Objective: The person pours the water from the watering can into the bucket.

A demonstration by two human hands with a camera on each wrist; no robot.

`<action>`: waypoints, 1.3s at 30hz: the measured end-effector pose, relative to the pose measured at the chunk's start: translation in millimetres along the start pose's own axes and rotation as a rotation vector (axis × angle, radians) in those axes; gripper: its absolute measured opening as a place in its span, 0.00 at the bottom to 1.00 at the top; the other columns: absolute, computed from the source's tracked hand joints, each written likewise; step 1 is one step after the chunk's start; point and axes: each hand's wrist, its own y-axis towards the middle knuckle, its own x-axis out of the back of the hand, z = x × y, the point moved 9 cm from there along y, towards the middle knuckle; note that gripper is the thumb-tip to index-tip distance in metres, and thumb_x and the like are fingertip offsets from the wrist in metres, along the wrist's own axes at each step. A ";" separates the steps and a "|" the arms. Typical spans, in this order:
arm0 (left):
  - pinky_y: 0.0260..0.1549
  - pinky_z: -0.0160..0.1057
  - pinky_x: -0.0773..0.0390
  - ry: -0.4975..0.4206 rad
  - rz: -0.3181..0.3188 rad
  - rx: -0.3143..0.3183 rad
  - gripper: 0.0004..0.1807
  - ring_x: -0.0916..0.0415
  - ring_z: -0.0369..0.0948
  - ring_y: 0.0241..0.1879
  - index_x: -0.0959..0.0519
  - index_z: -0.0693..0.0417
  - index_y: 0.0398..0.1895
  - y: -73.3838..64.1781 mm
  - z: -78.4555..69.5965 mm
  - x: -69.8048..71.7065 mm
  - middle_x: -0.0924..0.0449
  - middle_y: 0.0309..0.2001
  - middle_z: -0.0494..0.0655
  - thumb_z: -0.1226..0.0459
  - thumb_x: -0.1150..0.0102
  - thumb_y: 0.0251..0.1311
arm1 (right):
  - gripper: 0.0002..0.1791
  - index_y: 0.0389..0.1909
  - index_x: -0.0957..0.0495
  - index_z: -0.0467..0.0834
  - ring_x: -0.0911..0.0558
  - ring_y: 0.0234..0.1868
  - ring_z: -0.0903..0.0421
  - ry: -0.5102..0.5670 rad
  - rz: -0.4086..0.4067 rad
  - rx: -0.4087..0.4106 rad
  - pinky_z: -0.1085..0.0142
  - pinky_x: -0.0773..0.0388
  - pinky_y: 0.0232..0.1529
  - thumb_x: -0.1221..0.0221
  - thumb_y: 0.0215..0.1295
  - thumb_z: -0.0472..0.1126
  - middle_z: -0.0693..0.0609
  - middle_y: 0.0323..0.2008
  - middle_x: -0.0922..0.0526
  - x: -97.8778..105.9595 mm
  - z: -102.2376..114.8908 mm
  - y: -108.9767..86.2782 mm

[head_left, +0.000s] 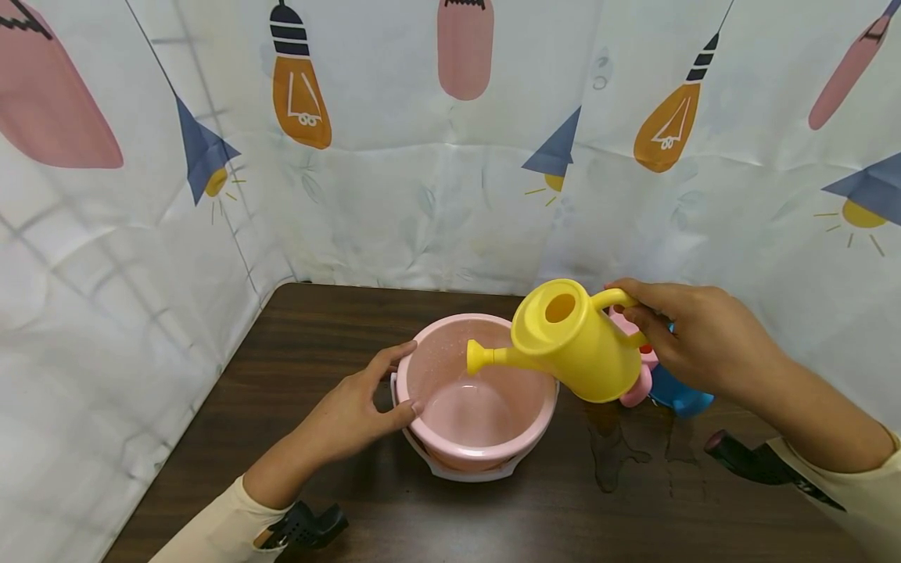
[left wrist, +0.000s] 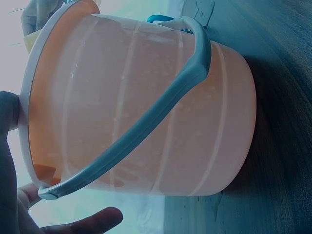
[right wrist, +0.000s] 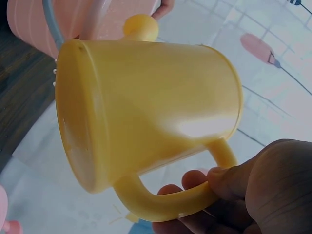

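Note:
My right hand (head_left: 693,336) grips the handle of a yellow watering can (head_left: 591,344), held tilted with its spout over a pink bucket (head_left: 479,453). The right wrist view shows fingers and thumb curled round that handle, and small drops beside the can's base. The bucket stands upright on the table; water droplets dot its inner wall, and its pale handle hangs down round the outside. At the bucket's left rim, my left hand (head_left: 352,410) rests with thumb and fingers spread. In the left wrist view one finger (left wrist: 100,222) stretches straight, apart from the bucket wall.
Behind the watering can, partly hidden, are a pink item (head_left: 639,387) and a blue item (head_left: 679,393) on the dark wooden table (head_left: 338,336). Water is spilled (head_left: 611,457) right of the bucket. A patterned white curtain (head_left: 394,211) hangs along the back and left edges.

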 end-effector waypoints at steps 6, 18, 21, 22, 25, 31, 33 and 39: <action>0.54 0.55 0.26 0.000 0.006 0.005 0.45 0.24 0.47 0.61 0.43 0.29 0.79 0.4 0.7 -0.7 0.21 0.62 0.48 0.43 0.33 0.60 | 0.23 0.62 0.19 0.43 0.30 0.22 0.63 0.002 -0.001 0.000 0.66 0.32 0.22 0.33 0.65 0.32 0.56 0.32 0.16 0.1 0.0 -0.1; 0.54 0.55 0.26 -0.002 0.006 -0.002 0.45 0.24 0.47 0.60 0.43 0.30 0.79 0.8 0.4 -1.0 0.22 0.62 0.47 0.45 0.33 0.60 | 0.23 0.61 0.18 0.44 0.32 0.21 0.62 -0.002 -0.009 0.008 0.66 0.33 0.21 0.33 0.64 0.32 0.55 0.33 0.15 1.1 0.0 0.8; 0.53 0.55 0.25 0.000 0.007 0.001 0.45 0.24 0.47 0.60 0.43 0.30 0.79 0.7 0.2 -0.6 0.22 0.62 0.47 0.45 0.33 0.60 | 0.23 0.61 0.18 0.44 0.32 0.22 0.63 -0.002 -0.006 0.006 0.66 0.33 0.21 0.33 0.65 0.32 0.56 0.33 0.15 1.0 0.0 1.0; 0.53 0.55 0.25 0.000 0.008 0.002 0.45 0.24 0.47 0.60 0.43 0.30 0.79 0.7 0.3 -0.7 0.22 0.62 0.47 0.45 0.33 0.60 | 0.23 0.61 0.18 0.44 0.32 0.22 0.63 -0.002 -0.005 0.004 0.66 0.33 0.21 0.33 0.64 0.32 0.56 0.33 0.16 0.9 -0.1 1.1; 0.53 0.55 0.25 -0.001 0.010 0.007 0.45 0.24 0.47 0.60 0.43 0.30 0.79 0.5 0.8 -0.9 0.22 0.62 0.47 0.44 0.33 0.60 | 0.23 0.61 0.18 0.43 0.32 0.21 0.63 -0.001 0.000 0.001 0.66 0.33 0.21 0.33 0.65 0.32 0.55 0.34 0.15 0.5 0.1 1.0; 0.53 0.55 0.26 0.000 0.014 0.008 0.45 0.24 0.48 0.60 0.43 0.30 0.79 0.0 1.7 -1.3 0.22 0.62 0.48 0.44 0.33 0.60 | 0.21 0.60 0.18 0.48 0.32 0.21 0.63 -0.003 0.020 -0.017 0.65 0.32 0.22 0.34 0.67 0.33 0.57 0.32 0.16 -0.2 -0.1 1.6; 0.53 0.55 0.26 0.002 0.014 0.009 0.45 0.23 0.48 0.60 0.44 0.29 0.79 -0.3 2.0 -1.3 0.21 0.61 0.48 0.44 0.33 0.60 | 0.21 0.59 0.17 0.49 0.32 0.21 0.63 -0.003 0.024 -0.024 0.65 0.32 0.22 0.34 0.67 0.34 0.58 0.32 0.17 -0.3 -0.2 2.0; 0.53 0.56 0.26 -0.001 0.023 0.010 0.45 0.23 0.48 0.60 0.44 0.30 0.79 -0.5 1.9 -2.0 0.22 0.62 0.49 0.43 0.34 0.61 | 0.20 0.60 0.18 0.49 0.33 0.20 0.63 -0.010 0.025 -0.022 0.65 0.33 0.21 0.35 0.67 0.34 0.59 0.30 0.18 0.4 0.6 2.5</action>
